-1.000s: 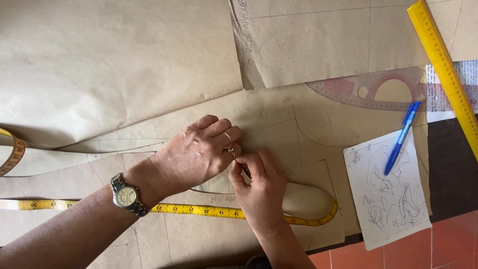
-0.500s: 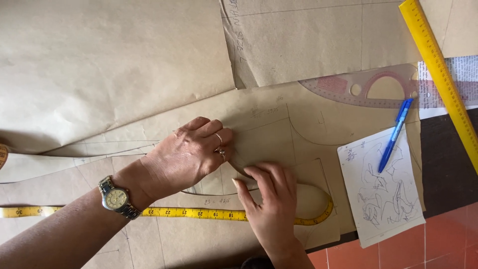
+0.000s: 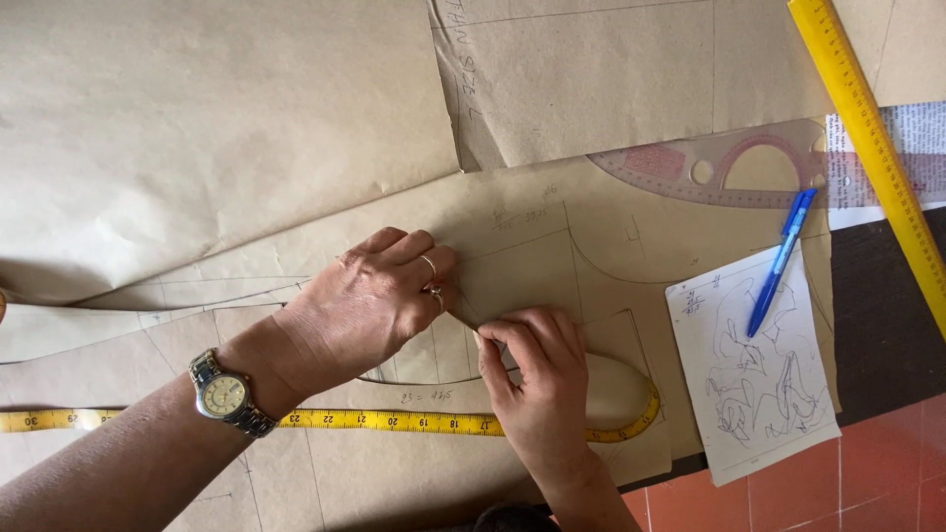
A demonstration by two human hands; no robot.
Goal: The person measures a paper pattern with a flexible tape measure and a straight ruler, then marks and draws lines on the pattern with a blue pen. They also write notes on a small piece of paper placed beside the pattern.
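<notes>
My left hand (image 3: 365,307), with a wristwatch and rings, presses flat on a brown pattern paper (image 3: 512,251) marked with pencil lines. Its fingertips rest by a drawn curve. My right hand (image 3: 537,379) sits just right of it, with its fingers pinched together at the paper close to the left fingertips. A yellow tape measure (image 3: 394,422) runs from the left edge, passes under my right hand, loops round at the right and comes back toward the pinching fingers, which seem to grip it.
More brown paper sheets (image 3: 197,128) cover the top. A clear pink curve ruler (image 3: 729,172), a long yellow ruler (image 3: 872,148), a blue pen (image 3: 778,261) and a scribbled white note sheet (image 3: 759,374) lie at the right. Red floor tiles (image 3: 887,473) show at the bottom right.
My right hand has shifted slightly along the drawn curve, fingers still pinched. My left hand stays pressed on the paper. The view has drifted a little.
</notes>
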